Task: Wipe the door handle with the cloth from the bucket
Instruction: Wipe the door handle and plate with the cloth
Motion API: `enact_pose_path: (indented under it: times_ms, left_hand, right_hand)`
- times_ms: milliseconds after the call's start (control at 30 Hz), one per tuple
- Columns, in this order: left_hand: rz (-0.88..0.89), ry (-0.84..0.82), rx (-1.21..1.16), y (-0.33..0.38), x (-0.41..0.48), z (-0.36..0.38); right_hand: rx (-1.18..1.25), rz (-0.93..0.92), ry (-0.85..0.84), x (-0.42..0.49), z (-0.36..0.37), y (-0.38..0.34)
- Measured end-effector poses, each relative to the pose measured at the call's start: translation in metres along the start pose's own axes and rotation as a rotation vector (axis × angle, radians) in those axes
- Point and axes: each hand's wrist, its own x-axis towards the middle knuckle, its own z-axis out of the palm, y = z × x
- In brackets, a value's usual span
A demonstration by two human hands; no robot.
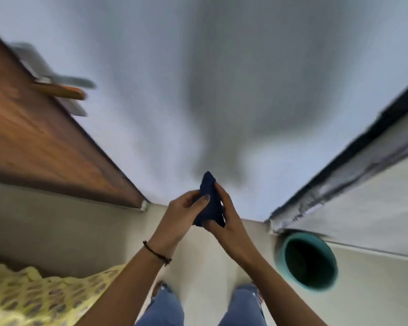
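A dark blue cloth point(209, 198) is bunched up between both my hands, low in the middle of the view, in front of the pale wall. My left hand point(181, 214) grips its left side and my right hand point(224, 217) holds its right side and bottom. The door handle point(63, 91), a brownish lever, sticks out from the wooden door point(31, 135) at the upper left, well away from my hands and blurred. The teal bucket point(307, 261) stands on the floor at the lower right; its inside looks dark.
A pale wall point(151, 90) fills the view ahead, with my shadow on it. A dark-edged frame point(353, 161) runs along the right. Yellow patterned fabric point(33, 297) lies at the lower left. My legs in jeans point(240, 309) are below.
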Motion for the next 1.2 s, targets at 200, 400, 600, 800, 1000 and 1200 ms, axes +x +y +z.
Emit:
enact_pose_path:
  times_ms: [200, 400, 600, 800, 1000, 1200]
  left_hand:
    - [0.156, 0.011, 0.139, 0.031, -0.016, -0.159]
    - [0.435, 0.386, 0.211, 0.073, 0.006, -0.270]
    - [0.738, 0.767, 0.471, 0.104, 0.069, -0.345]
    - [0.899, 0.855, 0.628, 0.127, 0.113, -0.396]
    - [0.932, 0.906, 0.857, 0.140, 0.155, -0.439]
    - [1.084, 0.913, 1.050, 0.137, 0.193, -0.456]
  right_hand:
    - [0.139, -0.023, 0.026, 0.049, 0.147, -0.042]
    - [0.062, -0.242, 0.188, 0.100, 0.214, -0.103]
    - [-0.248, -0.490, 0.356, 0.151, 0.229, -0.152]
    - [-0.758, -0.751, 0.467, 0.222, 0.273, -0.160]
    - [-1.202, -0.789, 0.611, 0.255, 0.315, -0.142]
    - [-1.435, -0.484, 0.648, 0.281, 0.363, -0.158]
